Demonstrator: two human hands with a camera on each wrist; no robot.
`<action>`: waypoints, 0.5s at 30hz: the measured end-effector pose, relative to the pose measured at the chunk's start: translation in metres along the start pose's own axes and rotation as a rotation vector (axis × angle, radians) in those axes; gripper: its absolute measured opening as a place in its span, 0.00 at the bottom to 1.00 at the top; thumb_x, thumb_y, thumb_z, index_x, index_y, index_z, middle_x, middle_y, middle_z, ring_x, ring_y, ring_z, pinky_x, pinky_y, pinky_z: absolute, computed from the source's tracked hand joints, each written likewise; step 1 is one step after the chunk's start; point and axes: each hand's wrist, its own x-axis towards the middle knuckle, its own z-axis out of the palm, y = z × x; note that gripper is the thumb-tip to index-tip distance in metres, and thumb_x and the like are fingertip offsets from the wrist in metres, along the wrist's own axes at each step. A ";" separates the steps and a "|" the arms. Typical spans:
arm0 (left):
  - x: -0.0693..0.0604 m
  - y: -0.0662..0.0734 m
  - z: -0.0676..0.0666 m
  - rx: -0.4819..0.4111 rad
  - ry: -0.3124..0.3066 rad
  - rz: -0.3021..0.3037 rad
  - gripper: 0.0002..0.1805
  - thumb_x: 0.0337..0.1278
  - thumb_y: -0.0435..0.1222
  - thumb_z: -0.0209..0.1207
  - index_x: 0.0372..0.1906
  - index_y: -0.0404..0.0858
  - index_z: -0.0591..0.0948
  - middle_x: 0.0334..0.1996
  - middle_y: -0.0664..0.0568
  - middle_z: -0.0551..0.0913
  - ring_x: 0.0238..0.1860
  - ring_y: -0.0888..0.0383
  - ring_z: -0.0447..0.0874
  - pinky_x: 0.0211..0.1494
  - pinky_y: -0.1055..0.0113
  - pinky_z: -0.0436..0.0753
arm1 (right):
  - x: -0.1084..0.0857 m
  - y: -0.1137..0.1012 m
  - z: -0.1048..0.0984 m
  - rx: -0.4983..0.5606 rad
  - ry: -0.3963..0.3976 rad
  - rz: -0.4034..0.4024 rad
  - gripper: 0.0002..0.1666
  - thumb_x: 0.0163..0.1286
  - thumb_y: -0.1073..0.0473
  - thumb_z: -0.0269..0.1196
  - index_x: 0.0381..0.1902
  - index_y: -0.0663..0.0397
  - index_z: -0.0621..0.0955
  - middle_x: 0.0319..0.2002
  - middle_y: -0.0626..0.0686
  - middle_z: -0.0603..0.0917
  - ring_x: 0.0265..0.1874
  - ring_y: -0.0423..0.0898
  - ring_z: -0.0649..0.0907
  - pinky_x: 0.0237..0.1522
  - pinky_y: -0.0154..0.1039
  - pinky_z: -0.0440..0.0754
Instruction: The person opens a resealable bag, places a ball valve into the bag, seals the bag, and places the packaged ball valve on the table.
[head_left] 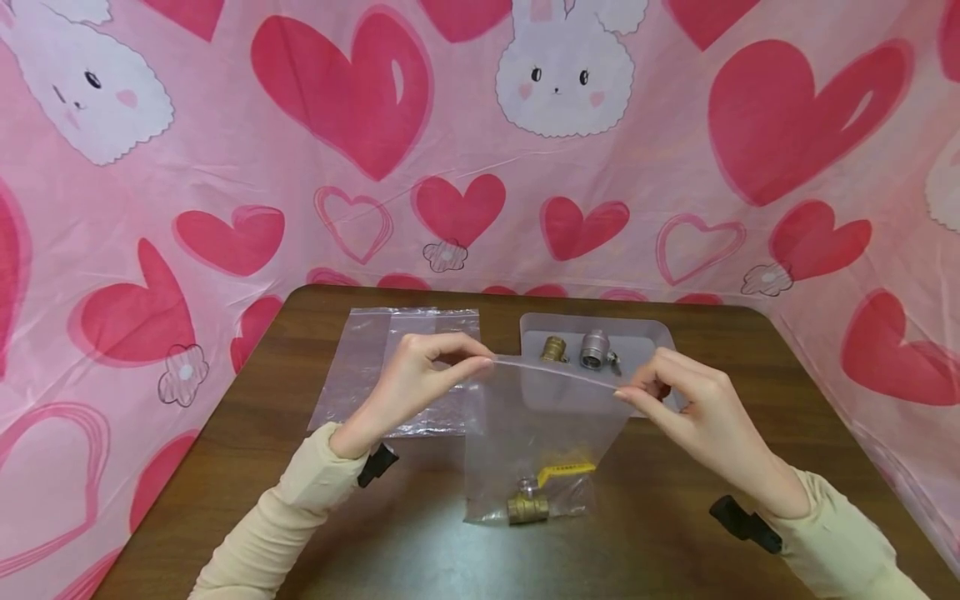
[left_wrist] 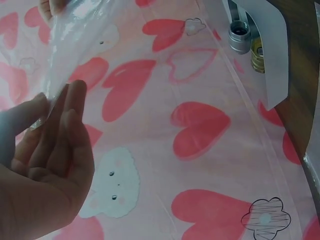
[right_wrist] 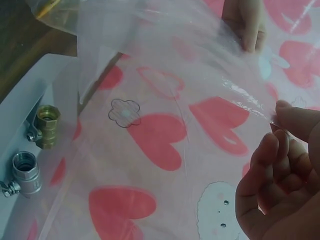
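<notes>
Fingers of the left hand [head_left: 416,379] and right hand [head_left: 701,408] pinch the top edge of one clear bag [head_left: 540,417], which hangs between and below them. Beneath them spreads a brown wooden table [head_left: 637,542]; beyond, pink heart-patterned cloth [head_left: 465,150] (rabbits included) encloses it. Low in the bag, under the fingers, sits one yellow-handled brass valve [head_left: 528,510]. Past the right fingers, one tray [head_left: 600,322] holds one silver-coloured valve [head_left: 594,348] and a second brass valve [head_left: 554,348]; past the left lie flat bags [head_left: 356,358], number unclear.
</notes>
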 end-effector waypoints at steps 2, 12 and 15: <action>0.001 0.000 0.001 0.029 -0.014 0.012 0.07 0.55 0.35 0.70 0.40 0.46 0.88 0.32 0.58 0.89 0.29 0.66 0.82 0.35 0.69 0.84 | 0.000 0.001 0.002 0.004 -0.001 -0.014 0.23 0.43 0.75 0.76 0.28 0.43 0.81 0.26 0.37 0.76 0.28 0.29 0.73 0.33 0.23 0.72; 0.005 0.002 0.011 0.011 -0.081 0.023 0.16 0.53 0.36 0.71 0.49 0.44 0.87 0.32 0.56 0.88 0.31 0.68 0.80 0.35 0.71 0.79 | 0.000 0.003 0.008 0.005 -0.067 0.037 0.18 0.52 0.74 0.73 0.32 0.46 0.81 0.31 0.38 0.79 0.33 0.30 0.75 0.38 0.23 0.74; 0.006 -0.001 0.015 0.029 -0.084 0.071 0.11 0.54 0.33 0.70 0.44 0.44 0.89 0.32 0.55 0.88 0.30 0.67 0.76 0.35 0.69 0.78 | -0.002 0.006 0.011 0.012 -0.084 0.048 0.18 0.53 0.74 0.72 0.32 0.47 0.81 0.32 0.39 0.79 0.34 0.31 0.76 0.40 0.22 0.75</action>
